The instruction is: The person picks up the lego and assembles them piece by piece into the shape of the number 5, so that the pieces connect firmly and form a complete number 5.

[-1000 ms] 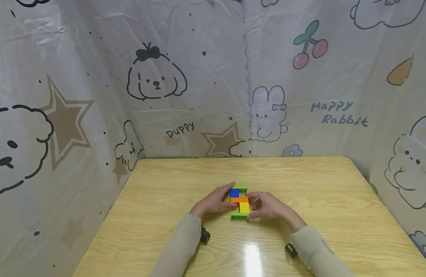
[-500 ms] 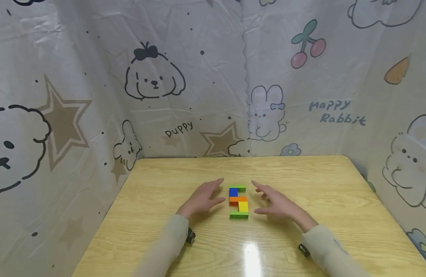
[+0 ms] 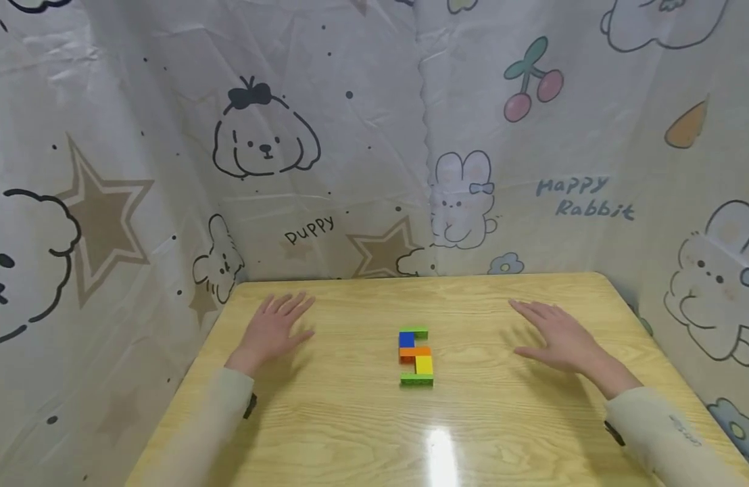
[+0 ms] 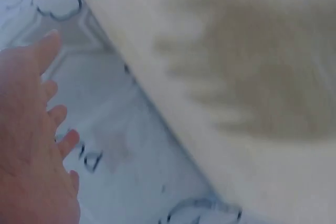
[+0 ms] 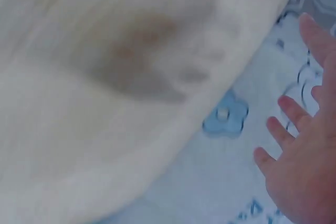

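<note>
Toy building blocks lie joined in an S-like shape near the middle of the table. From back to front they are a green block (image 3: 420, 334), a blue block (image 3: 407, 339), an orange block (image 3: 414, 352), a yellow block (image 3: 424, 365) and another green block (image 3: 416, 381). To their left, my left hand (image 3: 272, 333) hovers with fingers spread, holding nothing. On the other side, well apart from the blocks, my right hand (image 3: 557, 338) is raised over the table with straight fingers and nothing in it. Both wrist views show spread fingers and hand shadows on the wood.
The wooden table (image 3: 350, 426) has a bright light reflection at its front. A patterned cloth (image 3: 374, 135) with cartoon animals stands behind it and along both sides. Each wrist carries a small dark device under its sleeve.
A second ago both hands were around the blocks, touching them. They have since let go and moved apart, left hand to the left, right hand to the right. The blocks stay joined.
</note>
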